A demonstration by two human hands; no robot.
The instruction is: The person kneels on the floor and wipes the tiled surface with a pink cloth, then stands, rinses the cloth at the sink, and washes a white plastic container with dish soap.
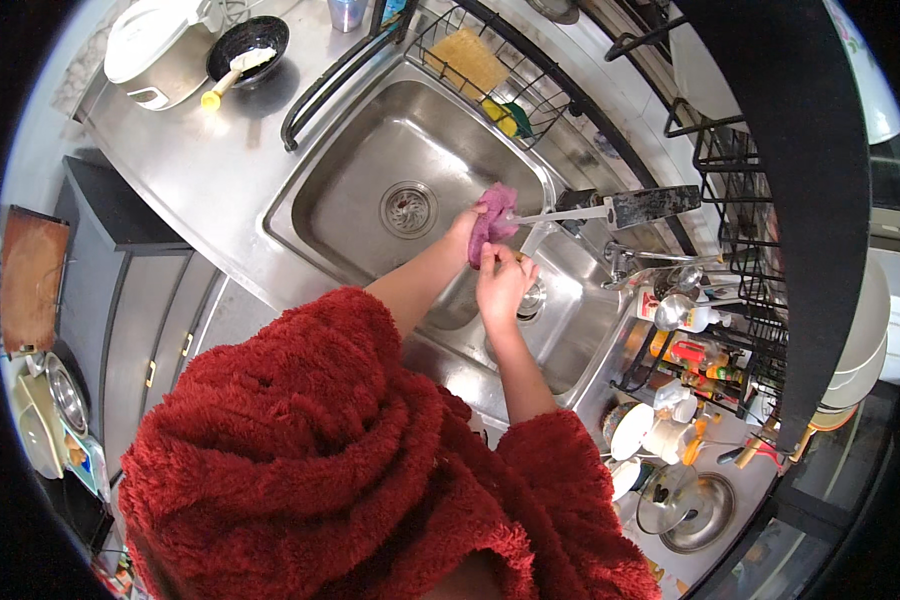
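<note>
My left hand [466, 225] grips a purple cloth [495, 217] above the divide of a stainless steel double sink [352, 172]. Water from the faucet [645, 208] runs onto the cloth. Close below it, my right hand [504, 279] has its fingertips at the cloth's lower edge, with thumb and fingers bent. A small brownish piece shows by the right fingers; what it is cannot be told. The drain [409, 210] of the larger basin lies to the left of the hands, and the smaller basin's drain [530, 298] is partly hidden behind the right hand.
A wire basket [547, 90] behind the sink holds a yellow sponge [466, 61]. On the left counter stand a rice cooker [157, 60] and a black bowl [249, 45] with a brush across it. Bottles, ladles [673, 312] and lids [709, 514] crowd the right side under a black rack.
</note>
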